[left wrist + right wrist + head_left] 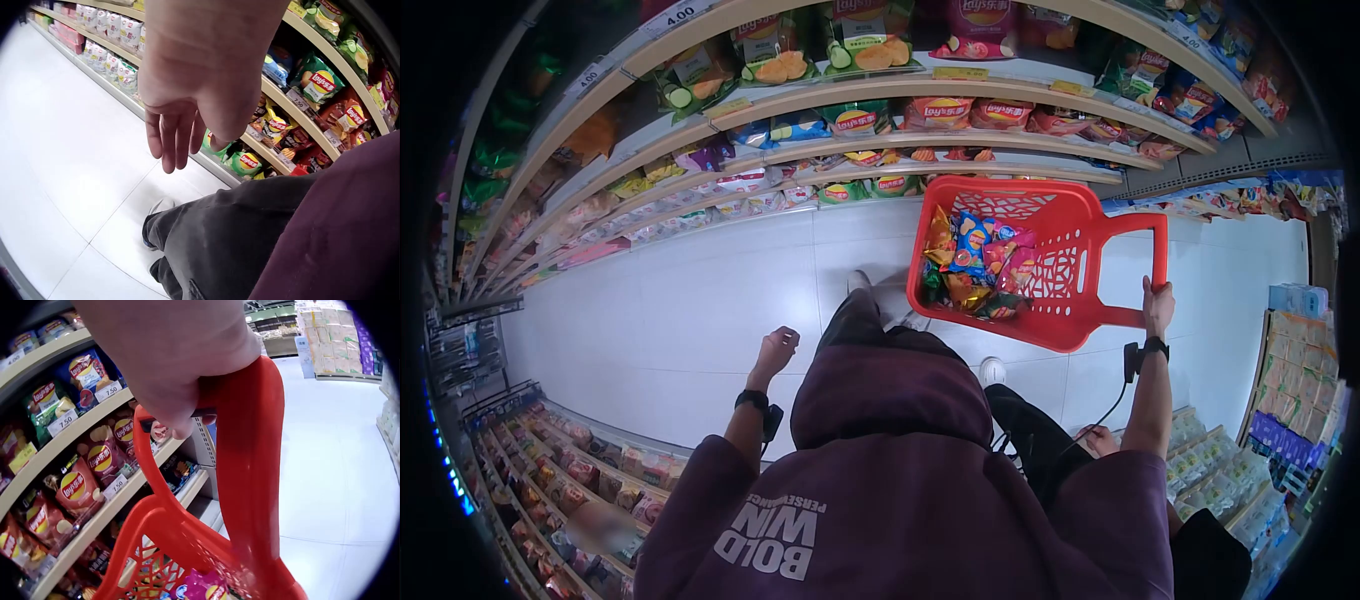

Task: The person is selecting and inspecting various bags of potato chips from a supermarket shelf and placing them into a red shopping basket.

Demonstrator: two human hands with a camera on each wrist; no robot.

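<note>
My right hand (1159, 306) grips the handle (1160, 250) of a red plastic shopping basket (1090, 270). In the right wrist view the fingers wrap round the handle's top bar. Several chip bags (975, 245) lie inside the basket, among them blue, pink, gold and green ones. My left hand (777, 352) hangs at my side over the floor, holding nothing. The left wrist view shows its fingers (169, 140) pointing down and loosely bent, with chip shelves behind.
Curved-looking shelves (960, 88) full of chip bags run along the far side. Lower shelves of packaged goods (590, 480) stand behind at the left. Another person's hand (1098, 440) shows beside my right arm. Stacked tissue packs (1295, 370) stand at the right, across the white floor (700, 290).
</note>
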